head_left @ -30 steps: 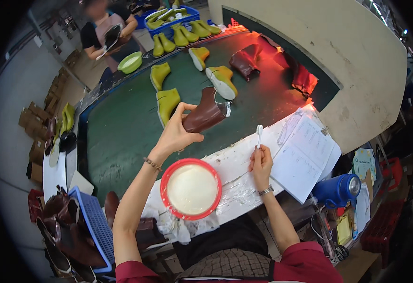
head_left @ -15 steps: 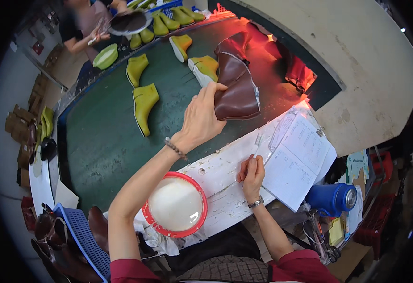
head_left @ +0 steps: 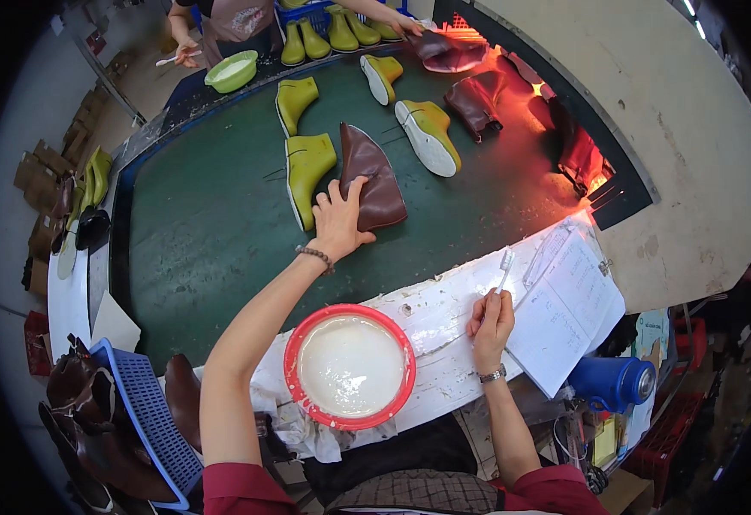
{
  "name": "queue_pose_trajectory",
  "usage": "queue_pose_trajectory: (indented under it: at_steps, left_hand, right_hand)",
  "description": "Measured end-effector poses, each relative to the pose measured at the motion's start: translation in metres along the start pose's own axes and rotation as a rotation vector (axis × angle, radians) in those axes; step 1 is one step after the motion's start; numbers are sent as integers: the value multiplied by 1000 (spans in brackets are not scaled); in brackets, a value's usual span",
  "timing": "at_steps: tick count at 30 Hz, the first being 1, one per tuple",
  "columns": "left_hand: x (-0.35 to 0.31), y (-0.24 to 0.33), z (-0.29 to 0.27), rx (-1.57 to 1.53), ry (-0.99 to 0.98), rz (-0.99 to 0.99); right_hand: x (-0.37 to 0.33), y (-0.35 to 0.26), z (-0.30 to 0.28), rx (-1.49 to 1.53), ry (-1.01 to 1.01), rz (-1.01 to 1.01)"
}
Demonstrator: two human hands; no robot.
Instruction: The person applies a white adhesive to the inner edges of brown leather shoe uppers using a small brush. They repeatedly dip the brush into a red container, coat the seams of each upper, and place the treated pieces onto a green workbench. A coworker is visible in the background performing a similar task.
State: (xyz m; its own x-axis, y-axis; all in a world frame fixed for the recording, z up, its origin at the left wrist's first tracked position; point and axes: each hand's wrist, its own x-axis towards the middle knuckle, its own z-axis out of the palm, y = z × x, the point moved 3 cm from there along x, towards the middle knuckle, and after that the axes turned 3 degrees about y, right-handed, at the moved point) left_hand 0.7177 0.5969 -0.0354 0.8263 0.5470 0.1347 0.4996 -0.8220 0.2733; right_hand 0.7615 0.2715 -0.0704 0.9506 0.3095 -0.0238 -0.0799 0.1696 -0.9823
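Note:
A brown leather boot upper (head_left: 373,182) rests on the green belt, right beside a yellow-green shoe last (head_left: 308,165). My left hand (head_left: 338,221) is at the upper's near left side with its fingers spread, index finger and thumb touching the leather. Over the white ledge, my right hand (head_left: 491,324) is closed around a toothbrush (head_left: 506,263) whose white bristles point up and away. Between my forearms stands a red-rimmed bowl (head_left: 410,371) of white liquid. An open notebook (head_left: 557,300) lies just right of my right hand.
More lasts (head_left: 428,137) stand across the green belt (head_left: 212,240). Brown uppers (head_left: 476,103) lie toward the red-glowing opening at right. Across the belt, a person's hand (head_left: 407,26) touches another upper; a green bowl (head_left: 232,72) sits nearby. A blue basket (head_left: 148,421) and blue flask (head_left: 611,383) flank me.
My left hand has brought the brown upper leftward and down onto the belt, and its fingers have spread. My right hand keeps the toothbrush. The person opposite now reaches to an upper.

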Motion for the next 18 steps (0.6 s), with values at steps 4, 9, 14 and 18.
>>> queue_pose_trajectory:
  at_steps: [4, 9, 14, 18]
  left_hand:
    - [-6, 2, -24, -272, -165, -44]
    - [-56, 6, -128, -514, 37, 132]
    - [-183, 31, -214, -803, 358, -20]
    - [-303, 11, -180, -641, 565, -275]
  right_hand:
    - [0, -1, 0, -28, -5, -27]
    - [1, 1, 8, -85, -62, -38]
    - [-23, -27, 8, -344, -235, -369]
    - [-47, -39, 7, -749, -480, -690]
